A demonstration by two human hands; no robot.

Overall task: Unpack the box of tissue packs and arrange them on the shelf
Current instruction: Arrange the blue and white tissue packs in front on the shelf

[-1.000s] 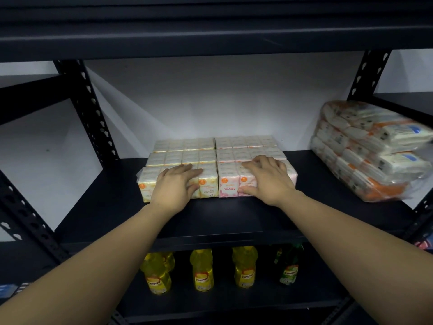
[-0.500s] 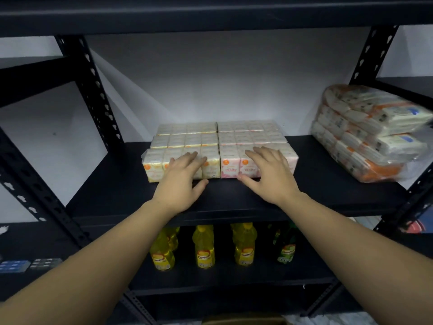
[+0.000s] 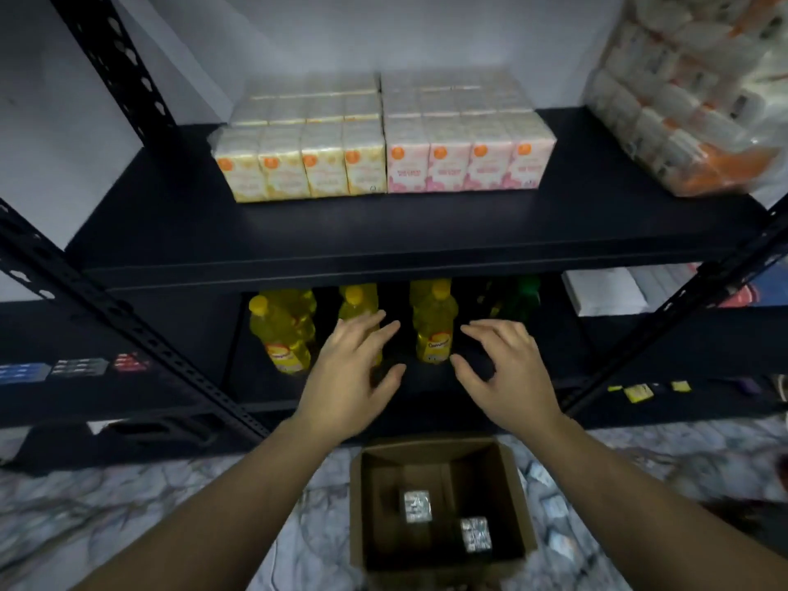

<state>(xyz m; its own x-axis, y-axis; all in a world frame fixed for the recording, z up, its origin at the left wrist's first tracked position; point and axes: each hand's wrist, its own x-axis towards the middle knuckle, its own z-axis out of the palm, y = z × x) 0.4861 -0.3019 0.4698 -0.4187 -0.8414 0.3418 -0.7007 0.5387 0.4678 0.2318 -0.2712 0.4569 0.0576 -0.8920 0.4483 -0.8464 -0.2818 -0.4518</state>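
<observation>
Black shelf [image 3: 383, 241] front lies bare before tissue packs [image 3: 383, 159] (flush together).

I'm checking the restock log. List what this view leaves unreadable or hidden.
- Head view: the box holds two small silver items; too small and blurred to identify.
- Bottle labels: too blurred to read; left hand covers one bottle.
- Wrapped bundle: cut off by the right edge.
- Tissue pack print: illegible.
</observation>
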